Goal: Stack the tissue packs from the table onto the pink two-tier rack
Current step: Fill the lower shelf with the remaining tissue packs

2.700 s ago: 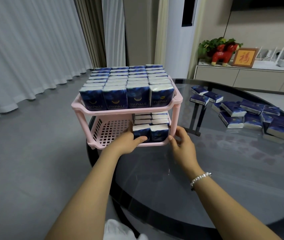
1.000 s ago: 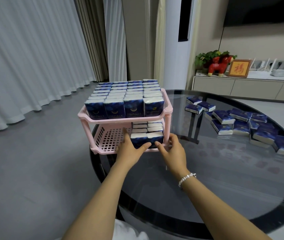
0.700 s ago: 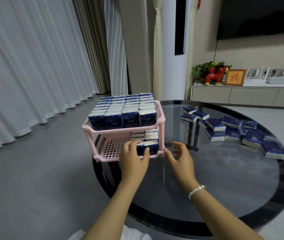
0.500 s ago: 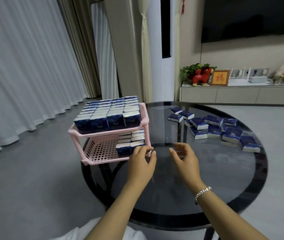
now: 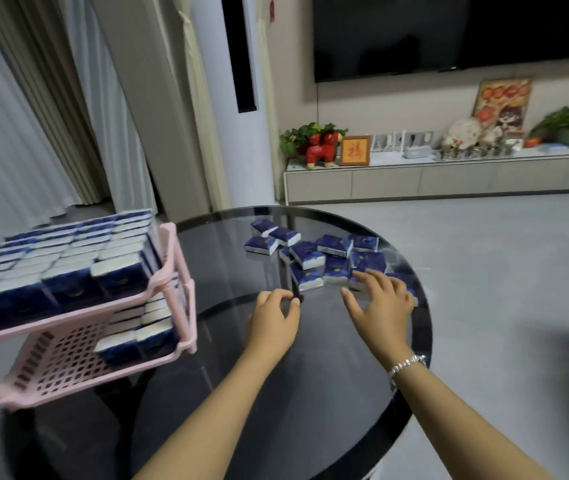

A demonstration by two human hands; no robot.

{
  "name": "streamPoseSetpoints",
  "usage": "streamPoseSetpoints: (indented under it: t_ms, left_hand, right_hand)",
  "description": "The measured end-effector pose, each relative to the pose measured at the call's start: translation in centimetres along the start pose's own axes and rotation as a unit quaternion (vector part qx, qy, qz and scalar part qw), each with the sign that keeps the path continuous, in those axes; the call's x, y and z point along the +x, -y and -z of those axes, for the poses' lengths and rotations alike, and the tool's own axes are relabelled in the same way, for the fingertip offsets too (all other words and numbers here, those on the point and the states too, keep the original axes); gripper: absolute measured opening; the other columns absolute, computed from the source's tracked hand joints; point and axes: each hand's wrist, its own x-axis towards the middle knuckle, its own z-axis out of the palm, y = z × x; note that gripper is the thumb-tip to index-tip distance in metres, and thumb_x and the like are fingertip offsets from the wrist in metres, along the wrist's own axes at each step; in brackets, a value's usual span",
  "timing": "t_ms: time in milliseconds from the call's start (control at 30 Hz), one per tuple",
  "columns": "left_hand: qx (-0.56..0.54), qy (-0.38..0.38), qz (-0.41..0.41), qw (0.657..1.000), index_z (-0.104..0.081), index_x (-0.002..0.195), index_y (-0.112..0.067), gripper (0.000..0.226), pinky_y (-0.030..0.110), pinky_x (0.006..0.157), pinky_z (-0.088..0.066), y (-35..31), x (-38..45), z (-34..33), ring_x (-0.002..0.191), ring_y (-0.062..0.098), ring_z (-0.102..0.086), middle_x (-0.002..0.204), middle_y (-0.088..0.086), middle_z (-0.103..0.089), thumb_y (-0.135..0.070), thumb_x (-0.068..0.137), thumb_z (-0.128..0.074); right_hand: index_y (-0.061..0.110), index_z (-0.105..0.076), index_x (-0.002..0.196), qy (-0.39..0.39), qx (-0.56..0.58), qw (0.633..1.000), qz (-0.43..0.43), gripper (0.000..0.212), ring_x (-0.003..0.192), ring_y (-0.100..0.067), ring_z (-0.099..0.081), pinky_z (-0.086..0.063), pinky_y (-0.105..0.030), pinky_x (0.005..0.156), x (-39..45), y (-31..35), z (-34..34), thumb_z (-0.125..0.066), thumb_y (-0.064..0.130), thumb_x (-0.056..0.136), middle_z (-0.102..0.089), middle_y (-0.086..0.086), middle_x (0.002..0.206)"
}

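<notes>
The pink two-tier rack (image 5: 175,271) stands at the left of the round dark glass table (image 5: 227,244). Its top tier is packed with dark blue tissue packs (image 5: 68,258); the lower tier holds a short row of packs (image 5: 137,337) at its right side. Several loose tissue packs (image 5: 314,254) lie scattered at the table's far right. My left hand (image 5: 272,320) hovers over the bare glass, fingers loosely curled and holding nothing. My right hand (image 5: 380,306) is spread open, fingertips over the nearest loose packs, holding nothing.
A low TV cabinet (image 5: 449,178) with a red figurine (image 5: 321,150), a framed picture and plants runs along the far wall under a dark screen. Curtains hang at the left. Grey floor surrounds the table.
Both hands left the packs on the rack's lower tier and moved right across the table toward the loose packs. The view swung to the right, so the rack now sits at the left edge.
</notes>
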Motion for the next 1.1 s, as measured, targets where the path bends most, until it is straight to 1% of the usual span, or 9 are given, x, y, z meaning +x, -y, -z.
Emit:
streamPoseSetpoints:
  t_ms: [100, 267, 367, 467, 600, 700, 767, 967, 1100]
  left_hand:
    - [0.011, 0.002, -0.013, 1.0, -0.056, 0.121, -0.024, 0.031, 0.026, 0.094, -0.037, -0.9, 3.8, -1.4, 0.112, 0.018, -0.049, 0.127, -0.003, -0.046, -0.038, 0.095, -0.049]
    - [0.096, 0.049, -0.041, 0.993, -0.033, 0.144, -0.033, 0.052, 0.044, 0.116, -0.016, -2.6, 10.9, -3.1, 0.144, 0.024, -0.014, 0.157, -0.001, -0.016, -0.05, 0.096, -0.039]
    - [0.161, 0.118, -0.051, 0.979, -0.018, 0.148, -0.041, 0.058, 0.05, 0.119, -0.002, -3.5, 15.1, -4.3, 0.148, 0.023, 0.005, 0.161, -0.004, 0.002, -0.058, 0.095, -0.031]
    - [0.205, 0.183, -0.084, 0.958, -0.012, 0.147, -0.047, 0.06, 0.055, 0.117, 0.004, -4.3, 18.3, -6.2, 0.147, 0.024, 0.012, 0.161, -0.006, 0.009, -0.064, 0.092, -0.029]
    - [0.245, 0.227, -0.102, 0.937, -0.014, 0.146, -0.05, 0.062, 0.055, 0.117, -0.005, -4.4, 21.6, -8.1, 0.148, 0.026, 0.005, 0.161, -0.008, 0.006, -0.07, 0.089, -0.027]
    - [0.262, 0.235, -0.117, 0.929, -0.023, 0.145, -0.048, 0.062, 0.047, 0.112, -0.025, -3.8, 22.5, -8.6, 0.144, 0.027, -0.022, 0.159, -0.007, -0.018, -0.072, 0.088, -0.026]
    - [0.258, 0.23, -0.135, 0.929, -0.029, 0.143, -0.044, 0.061, 0.043, 0.108, -0.031, -3.5, 22.3, -8.4, 0.138, 0.025, -0.032, 0.154, -0.009, -0.031, -0.072, 0.088, -0.027]
    - [0.24, 0.218, -0.133, 0.937, -0.034, 0.142, -0.039, 0.06, 0.041, 0.107, -0.028, -2.6, 19.1, -6.1, 0.138, 0.019, -0.032, 0.153, -0.014, -0.031, -0.069, 0.089, -0.031]
    - [0.253, 0.198, -0.109, 0.941, -0.033, 0.142, -0.038, 0.059, 0.042, 0.109, -0.024, -1.0, 15.6, -3.4, 0.139, 0.018, -0.031, 0.154, -0.013, -0.029, -0.067, 0.091, -0.03]
  right_hand:
    - [0.037, -0.048, 0.132, 0.031, -0.092, 0.995, -0.027, 0.052, 0.137, -0.03, -0.024, -0.018, -0.044, 0.108, 3.8, -2.1, -0.3, -0.049, 0.059, 0.085, -0.033, -0.001, 0.151]
    - [0.045, -0.02, 0.145, 0.153, -0.126, 0.977, -0.076, 0.07, 0.142, -0.038, -0.01, -0.019, -0.05, 0.111, 10.5, -4.4, -1.8, -0.031, 0.075, 0.082, -0.005, -0.001, 0.159]
    - [0.044, -0.011, 0.146, 0.211, -0.126, 0.964, -0.102, 0.08, 0.142, -0.038, -0.012, -0.021, -0.052, 0.111, 13.2, -5.5, -3.7, -0.026, 0.081, 0.077, -0.002, 0.0, 0.16]
    - [0.042, -0.008, 0.148, 0.232, -0.106, 0.96, -0.113, 0.085, 0.145, -0.033, -0.009, -0.013, -0.05, 0.114, 14.5, -6.6, -5.2, -0.024, 0.083, 0.076, -0.002, 0.001, 0.16]
    - [0.042, -0.013, 0.147, 0.261, -0.11, 0.955, -0.085, 0.077, 0.145, -0.026, -0.012, -0.01, -0.048, 0.115, 15.3, -7.1, -6.1, -0.023, 0.079, 0.08, -0.004, 0.005, 0.159]
    - [0.042, -0.019, 0.146, 0.269, -0.094, 0.956, -0.064, 0.068, 0.145, -0.021, -0.013, -0.007, -0.048, 0.116, 15.6, -7.2, -6.2, -0.026, 0.072, 0.085, -0.008, 0.006, 0.159]
    - [0.041, -0.022, 0.146, 0.283, -0.068, 0.955, -0.059, 0.064, 0.146, -0.017, -0.013, -0.004, -0.048, 0.117, 15.7, -7.1, -6.2, -0.031, 0.067, 0.088, -0.01, 0.006, 0.159]
    - [0.036, -0.029, 0.144, 0.352, 0.023, 0.935, -0.031, 0.058, 0.145, -0.015, -0.014, -0.006, -0.039, 0.118, 14.2, -4.5, -4.8, -0.044, 0.054, 0.091, -0.012, 0.006, 0.158]
    - [0.038, -0.031, 0.144, 0.38, 0.037, 0.924, 0.004, 0.06, 0.144, -0.011, -0.015, -0.004, -0.038, 0.119, 11.8, -2.4, -4.6, -0.047, 0.056, 0.089, -0.015, 0.009, 0.157]
